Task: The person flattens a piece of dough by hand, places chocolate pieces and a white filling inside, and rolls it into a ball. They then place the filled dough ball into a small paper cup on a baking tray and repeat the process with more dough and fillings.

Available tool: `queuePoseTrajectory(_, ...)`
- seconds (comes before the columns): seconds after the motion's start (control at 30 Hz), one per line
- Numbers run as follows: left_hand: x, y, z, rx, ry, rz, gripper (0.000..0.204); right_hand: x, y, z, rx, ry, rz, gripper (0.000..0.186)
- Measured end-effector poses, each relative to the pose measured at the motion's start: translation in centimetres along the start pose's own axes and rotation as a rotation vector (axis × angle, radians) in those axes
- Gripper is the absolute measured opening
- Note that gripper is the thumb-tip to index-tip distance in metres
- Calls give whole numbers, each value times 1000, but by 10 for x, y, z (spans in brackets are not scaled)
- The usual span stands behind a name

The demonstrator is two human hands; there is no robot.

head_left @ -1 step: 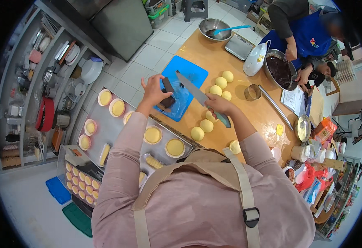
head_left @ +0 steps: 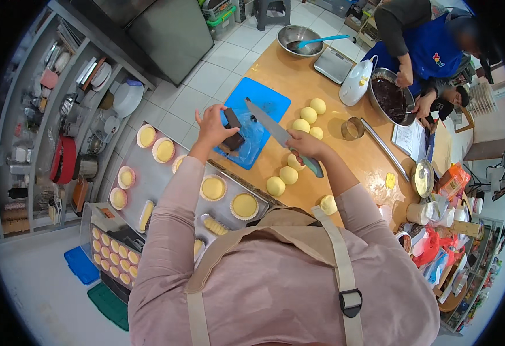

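Observation:
My left hand [head_left: 214,127] grips a dark brown block [head_left: 233,120], likely chocolate, over crumpled clear plastic [head_left: 251,149] on a blue cutting board [head_left: 270,92]. My right hand [head_left: 302,144] is closed on the handle of a large knife [head_left: 267,122]; the blade points toward the upper left over the board, just right of the block. Several round yellow dough balls [head_left: 301,126] lie on the wooden table [head_left: 333,173] beside the board and below my right hand.
Trays [head_left: 134,155] of pastry cups sit lower left. A co-worker [head_left: 414,46] grips a bowl of dark mixture [head_left: 388,101]. A kettle-shaped white appliance [head_left: 353,81], scale [head_left: 333,63], bowl with blue spatula [head_left: 298,43], metal rod [head_left: 384,147] and crowded containers [head_left: 428,213] occupy the table.

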State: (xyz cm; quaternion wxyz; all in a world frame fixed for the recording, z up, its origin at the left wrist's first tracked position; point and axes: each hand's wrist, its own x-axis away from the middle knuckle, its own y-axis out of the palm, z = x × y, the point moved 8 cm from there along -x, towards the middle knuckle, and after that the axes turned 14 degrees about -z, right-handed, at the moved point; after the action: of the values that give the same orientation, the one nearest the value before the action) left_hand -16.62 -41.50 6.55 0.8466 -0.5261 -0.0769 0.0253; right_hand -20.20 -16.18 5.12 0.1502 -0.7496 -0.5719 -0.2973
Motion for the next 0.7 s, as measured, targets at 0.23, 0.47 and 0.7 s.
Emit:
queuePoseTrajectory(0.23,-1,22,-76,380,-261,-105,77,7,11,-14,244,1,138,21)
queuePoseTrajectory(0.47,6,16,-53,234,-15,-336,78,9,13,13,294,40,168,16)
queuePoseTrajectory(0.7,18,26,-30,-32,15,-461,87,1,22,13,458,103,223,17)
